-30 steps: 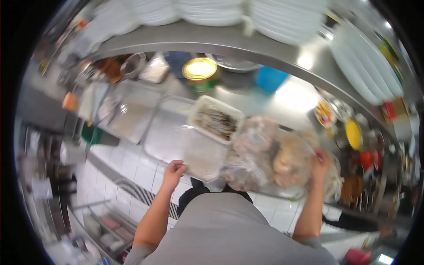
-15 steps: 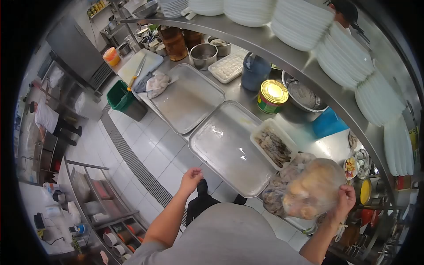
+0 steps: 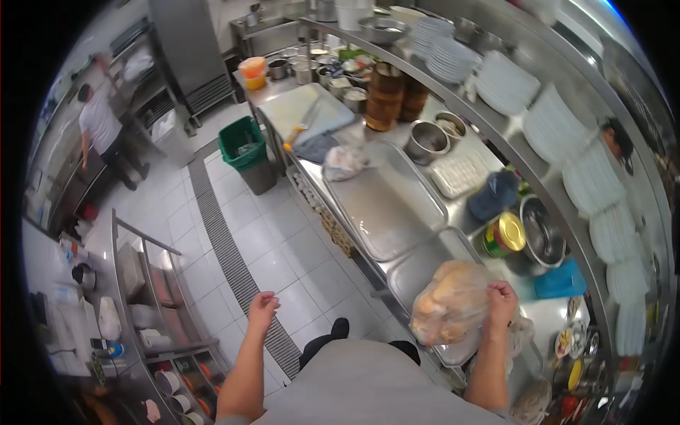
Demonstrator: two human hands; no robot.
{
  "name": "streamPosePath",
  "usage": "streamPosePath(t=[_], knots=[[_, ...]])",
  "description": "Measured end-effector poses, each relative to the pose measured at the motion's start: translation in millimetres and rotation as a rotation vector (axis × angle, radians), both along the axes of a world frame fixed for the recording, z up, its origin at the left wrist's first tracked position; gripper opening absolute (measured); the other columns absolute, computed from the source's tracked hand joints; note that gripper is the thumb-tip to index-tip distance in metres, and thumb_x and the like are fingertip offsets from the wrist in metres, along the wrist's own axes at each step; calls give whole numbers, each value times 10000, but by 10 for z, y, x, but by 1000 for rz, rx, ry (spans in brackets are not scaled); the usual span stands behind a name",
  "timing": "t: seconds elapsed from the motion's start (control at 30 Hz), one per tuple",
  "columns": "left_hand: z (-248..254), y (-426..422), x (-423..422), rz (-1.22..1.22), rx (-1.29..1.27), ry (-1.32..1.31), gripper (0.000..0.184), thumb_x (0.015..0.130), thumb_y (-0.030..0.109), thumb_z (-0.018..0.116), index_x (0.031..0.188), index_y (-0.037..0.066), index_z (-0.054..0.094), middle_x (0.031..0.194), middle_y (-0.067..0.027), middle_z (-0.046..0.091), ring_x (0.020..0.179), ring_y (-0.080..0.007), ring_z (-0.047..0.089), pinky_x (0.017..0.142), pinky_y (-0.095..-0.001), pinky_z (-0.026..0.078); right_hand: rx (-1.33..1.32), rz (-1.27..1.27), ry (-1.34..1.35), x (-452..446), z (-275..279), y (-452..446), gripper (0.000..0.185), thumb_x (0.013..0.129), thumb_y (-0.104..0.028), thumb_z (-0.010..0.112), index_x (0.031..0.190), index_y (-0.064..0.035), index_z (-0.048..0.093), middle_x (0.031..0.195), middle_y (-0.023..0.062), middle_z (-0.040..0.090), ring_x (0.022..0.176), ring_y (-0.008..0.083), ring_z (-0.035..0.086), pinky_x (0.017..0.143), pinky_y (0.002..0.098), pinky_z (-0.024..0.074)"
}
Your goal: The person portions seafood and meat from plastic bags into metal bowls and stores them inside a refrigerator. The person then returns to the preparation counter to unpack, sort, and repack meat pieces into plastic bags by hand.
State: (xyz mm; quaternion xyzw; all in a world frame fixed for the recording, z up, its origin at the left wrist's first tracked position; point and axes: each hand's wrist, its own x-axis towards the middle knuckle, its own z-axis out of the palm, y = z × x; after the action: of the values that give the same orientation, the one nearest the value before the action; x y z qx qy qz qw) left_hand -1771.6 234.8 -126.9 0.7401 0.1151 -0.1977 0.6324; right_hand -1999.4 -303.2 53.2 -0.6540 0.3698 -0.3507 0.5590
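My right hand point(image 3: 501, 301) is closed on the gathered side of a clear plastic bag point(image 3: 450, 303) filled with pale orange-yellow food pieces, whose kind I cannot make out. The bag is over the near metal tray point(image 3: 414, 276) and hides much of it; whether it touches the tray I cannot tell. Over the tiled floor, away from the counter, my left hand point(image 3: 264, 306) hangs with loosely bent fingers apart and holds nothing. More clear bags point(image 3: 522, 333) lie beside my right wrist, partly covered by it.
A second metal tray point(image 3: 386, 202) lies farther along the counter, with a tied bag point(image 3: 346, 161) at its corner. Beyond are a cutting board with a knife point(image 3: 304, 124), a large can point(image 3: 504, 235) and stacked plates point(image 3: 591, 177). A green-lined bin point(image 3: 243, 145) stands on the floor; a person point(image 3: 105, 131) works far left.
My view has swung toward the right side of the counter's far end. My right hand has carried the bag off the other bags, over the near tray. My left hand remains in the air.
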Motion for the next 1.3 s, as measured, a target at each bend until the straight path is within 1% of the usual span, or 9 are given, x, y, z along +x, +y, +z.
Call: streamPosePath(t=[0.27,0.47,0.57,0.63,0.7,0.77,0.9,1.1,1.3], knots=[[679,531,1189,226,-94,-115,303,946,187,679,1198,41,595,1006,-47,696,918,-137,677,725,-256,499,5,146,-96,1676,93,513,94,781,17,657,850,-23,708,788,-2,652,725,74,558,692,220,440],[-409,1002,1851,5,278,-112,291,925,170,699,1163,17,630,1042,-91,711,931,-209,692,801,-344,547,55,314,-38,2935,87,645,128,736,24,646,841,-35,689,791,-2,640,767,87,569,734,230,438],[-695,1466,1418,-87,695,39,346,877,249,735,1120,15,660,1016,-145,733,936,-266,706,851,-366,555,99,371,-58,3737,271,878,128,727,21,651,836,-36,684,793,-1,637,762,91,570,731,232,441],[-1476,2032,820,29,719,196,417,810,283,780,1106,9,678,1007,-180,739,973,-321,710,880,-419,554,110,406,-36,4284,354,1002,124,729,20,653,836,-35,683,796,0,637,762,91,571,731,230,441],[-2080,2461,3,-70,789,222,299,912,307,600,883,39,730,935,-165,746,977,-321,707,798,-474,551,85,498,-44,4872,478,1115,107,744,12,659,839,-32,682,804,-2,638,764,90,569,733,226,438],[-1467,2262,-412,-472,919,494,314,928,298,557,823,59,732,930,-165,745,887,-347,715,780,-533,552,58,538,-70,5407,536,1271,95,753,8,663,839,-28,683,804,-3,637,763,88,567,727,226,438],[-1229,1923,-740,-282,777,602,304,941,305,563,900,46,717,912,-145,731,843,-305,692,738,-485,540,-12,635,-116,6306,474,1647,76,776,4,673,846,-19,694,793,-11,636,744,72,558,705,223,436],[-1340,2121,154,-295,671,552,320,961,314,571,1015,25,696,885,-115,709,777,-242,657,674,-412,523,-1,503,-121,7061,344,2058,87,781,18,688,856,-20,709,768,-23,638,711,55,545,690,215,432],[-2090,3006,2420,-205,548,157,365,980,324,579,1129,4,674,858,-84,687,711,-179,623,611,-339,505,-29,329,-111,6805,386,1945,87,777,21,681,848,-21,708,806,-4,657,731,67,564,686,218,438]])
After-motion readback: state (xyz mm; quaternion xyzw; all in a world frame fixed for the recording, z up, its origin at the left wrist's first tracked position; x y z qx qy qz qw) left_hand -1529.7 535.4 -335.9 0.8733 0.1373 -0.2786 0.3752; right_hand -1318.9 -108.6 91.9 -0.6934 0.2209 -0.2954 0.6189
